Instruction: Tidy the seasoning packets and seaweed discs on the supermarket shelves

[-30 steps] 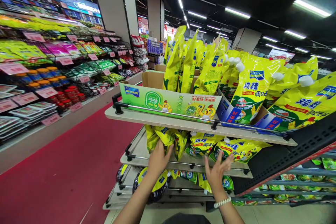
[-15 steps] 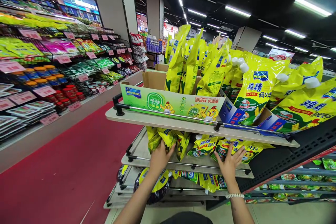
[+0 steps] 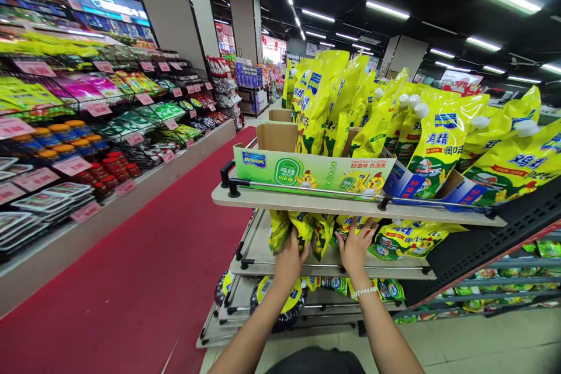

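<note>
My left hand (image 3: 289, 257) reaches into the second shelf (image 3: 258, 245), its fingers and thumb closed around the lower part of a yellow chicken-seasoning pouch (image 3: 302, 225). Some of the fingertips are hidden against the bag. Close by, my right hand (image 3: 356, 245), with a beaded bracelet on the wrist, lies with spread fingers against the front of another yellow pouch (image 3: 346, 224). More such pouches flank the hands, including a large one (image 3: 407, 239) lying to the right. The upper shelf covers the pouches' tops.
Above the hands, the upper shelf (image 3: 298, 200) has a metal rail and a green display box (image 3: 313, 176) with upright yellow pouches (image 3: 322, 105). Black-wrapped round packs (image 3: 280, 304) sit lower down. A red floor strip (image 3: 144, 269) runs left, beside racks of packaged goods (image 3: 140, 111).
My right hand has moved left along the row, from the right-hand pouches to one nearer my left hand. My left hand stays at its pouch while the view shifts.
</note>
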The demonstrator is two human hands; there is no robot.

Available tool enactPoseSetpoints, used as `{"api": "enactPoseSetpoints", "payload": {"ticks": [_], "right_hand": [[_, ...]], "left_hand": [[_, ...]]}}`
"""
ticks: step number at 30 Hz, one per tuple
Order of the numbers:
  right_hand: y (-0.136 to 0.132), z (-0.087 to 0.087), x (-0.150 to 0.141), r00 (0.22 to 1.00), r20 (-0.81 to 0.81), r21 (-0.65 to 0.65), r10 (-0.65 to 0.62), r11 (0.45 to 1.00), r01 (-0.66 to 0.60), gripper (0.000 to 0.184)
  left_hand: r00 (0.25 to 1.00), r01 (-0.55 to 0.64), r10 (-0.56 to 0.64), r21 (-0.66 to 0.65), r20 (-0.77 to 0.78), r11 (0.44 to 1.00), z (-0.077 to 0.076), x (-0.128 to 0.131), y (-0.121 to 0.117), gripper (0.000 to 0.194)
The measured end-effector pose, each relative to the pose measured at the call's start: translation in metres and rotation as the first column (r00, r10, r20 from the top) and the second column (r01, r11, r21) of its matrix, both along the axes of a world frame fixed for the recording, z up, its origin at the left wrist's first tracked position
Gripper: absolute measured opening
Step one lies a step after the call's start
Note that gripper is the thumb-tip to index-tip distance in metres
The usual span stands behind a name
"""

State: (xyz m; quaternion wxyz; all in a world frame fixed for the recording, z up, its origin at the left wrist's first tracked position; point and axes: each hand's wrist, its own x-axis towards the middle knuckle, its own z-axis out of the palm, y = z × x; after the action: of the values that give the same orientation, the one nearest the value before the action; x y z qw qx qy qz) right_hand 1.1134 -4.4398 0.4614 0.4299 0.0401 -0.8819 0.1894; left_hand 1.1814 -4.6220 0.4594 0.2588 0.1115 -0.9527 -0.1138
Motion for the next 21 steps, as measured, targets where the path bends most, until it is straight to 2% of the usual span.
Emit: {"api": "enactPoseSetpoints", "payload": {"ticks": [2, 4, 5, 7, 9, 10, 11, 13, 15, 17, 19, 21], "right_hand": [[-0.002, 0.002, 0.008, 0.999, 0.028, -0.021, 0.019, 1.000, -0.019, 0.074], [0.006, -0.001, 0.023, 0.996, 0.040, -0.020, 0.078, 0.997, -0.077, 0.076], [0.013, -0.004, 0.031, 0.994, 0.021, -0.018, 0.103, 0.995, -0.103, 0.076], [0.034, -0.014, 0.048, 0.990, -0.123, -0.015, 0.074, 0.997, -0.076, 0.076], [0.059, -0.026, 0.058, 0.940, -0.333, -0.062, -0.076, 0.996, 0.059, 0.080], [0.072, -0.031, 0.059, 0.908, -0.386, -0.112, -0.161, 0.986, 0.127, 0.083], [0.086, -0.035, 0.057, 0.897, -0.380, -0.164, -0.226, 0.971, 0.175, 0.087], [0.111, -0.035, 0.048, 0.957, -0.185, -0.210, -0.223, 0.961, 0.183, 0.089], [0.132, -0.029, 0.037, 0.994, 0.070, -0.150, -0.090, 0.984, 0.100, 0.080], [0.147, -0.020, 0.033, 0.977, 0.214, -0.085, 0.025, 0.996, -0.006, 0.072], [0.154, -0.019, 0.040, 0.982, 0.176, -0.117, 0.072, 0.992, -0.052, 0.070], [0.154, -0.036, 0.054, 1.000, -0.005, -0.284, -0.018, 0.959, 0.016, 0.070]], "left_hand": [[0.998, 0.000, 0.001, -0.015, 0.059, 1.000, 0.006, 0.005, -0.001, 0.069], [0.998, 0.033, -0.031, -0.030, 0.054, 0.999, 0.011, 0.016, -0.009, 0.067], [0.998, 0.069, -0.069, -0.023, -0.002, 0.997, 0.013, 0.023, -0.015, 0.058], [0.965, 0.136, -0.127, 0.023, -0.228, 0.990, 0.017, 0.035, -0.035, 0.036], [0.880, 0.128, -0.071, 0.091, -0.469, 0.988, 0.020, 0.042, -0.058, 0.034], [0.852, 0.091, -0.014, 0.121, -0.524, 0.988, 0.021, 0.041, -0.068, 0.037], [0.852, 0.060, 0.017, 0.129, -0.523, 0.990, 0.022, 0.038, -0.077, 0.043], [0.926, 0.034, -0.001, 0.080, -0.377, 0.996, 0.020, 0.028, -0.089, 0.049], [0.981, 0.041, -0.037, 0.014, -0.188, 0.999, 0.015, 0.015, -0.092, 0.044], [0.990, 0.050, -0.051, -0.013, -0.128, 0.999, 0.009, 0.006, -0.090, 0.041], [0.981, 0.089, -0.086, 0.010, -0.174, 0.996, 0.006, 0.004, -0.086, 0.042], [0.959, 0.180, -0.161, 0.063, -0.232, 0.982, 0.004, 0.012, -0.084, 0.044]]}}
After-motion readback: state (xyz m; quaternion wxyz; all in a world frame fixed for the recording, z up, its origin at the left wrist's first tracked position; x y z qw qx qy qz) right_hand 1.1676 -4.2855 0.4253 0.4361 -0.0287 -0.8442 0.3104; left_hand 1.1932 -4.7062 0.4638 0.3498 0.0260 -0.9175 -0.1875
